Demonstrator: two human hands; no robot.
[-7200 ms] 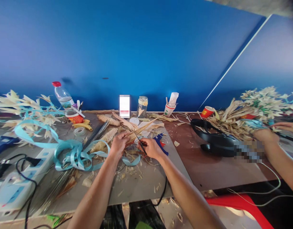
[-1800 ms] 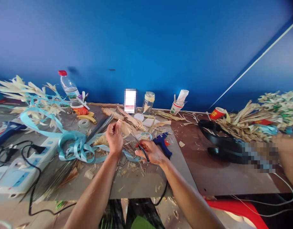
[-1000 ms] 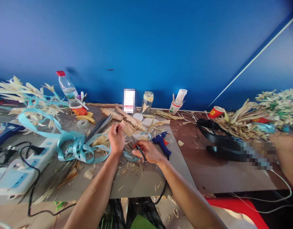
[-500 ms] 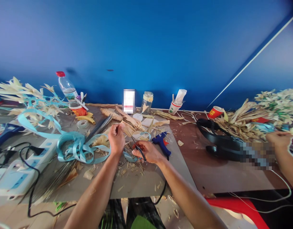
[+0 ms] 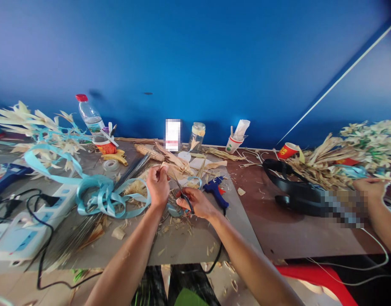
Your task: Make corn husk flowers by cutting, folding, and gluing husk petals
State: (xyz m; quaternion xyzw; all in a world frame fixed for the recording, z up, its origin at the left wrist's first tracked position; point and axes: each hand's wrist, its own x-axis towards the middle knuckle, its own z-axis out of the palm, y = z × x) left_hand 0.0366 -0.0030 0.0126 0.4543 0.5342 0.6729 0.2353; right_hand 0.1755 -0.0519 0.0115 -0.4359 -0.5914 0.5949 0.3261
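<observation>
My right hand point(image 5: 197, 202) is closed around a pair of dark-handled scissors point(image 5: 187, 200), whose blades point up and left. Just left of it, my left hand point(image 5: 158, 182) pinches a small pale piece of corn husk point(image 5: 165, 165); my fingers cover most of it. Between and beyond the hands lie dried husks point(image 5: 172, 157) and a corn cob point(image 5: 147, 151). A tangle of light blue ribbon point(image 5: 101, 197) reaches to my left wrist. Right of my right hand rests a blue glue gun point(image 5: 217, 191). Husk scraps litter the board under my hands.
At left are a white power strip point(image 5: 36, 225), a bundle of thin wires point(image 5: 77, 238) and a bottle point(image 5: 88, 112). A jar point(image 5: 197, 136) and paper cup point(image 5: 233, 143) stand near the wall. To the right are a black headset-like device point(image 5: 300, 197) and another person's hand point(image 5: 370, 191).
My left hand has shifted slightly right, nearer the scissors. The scissors have tilted a little more upright, still in my right hand.
</observation>
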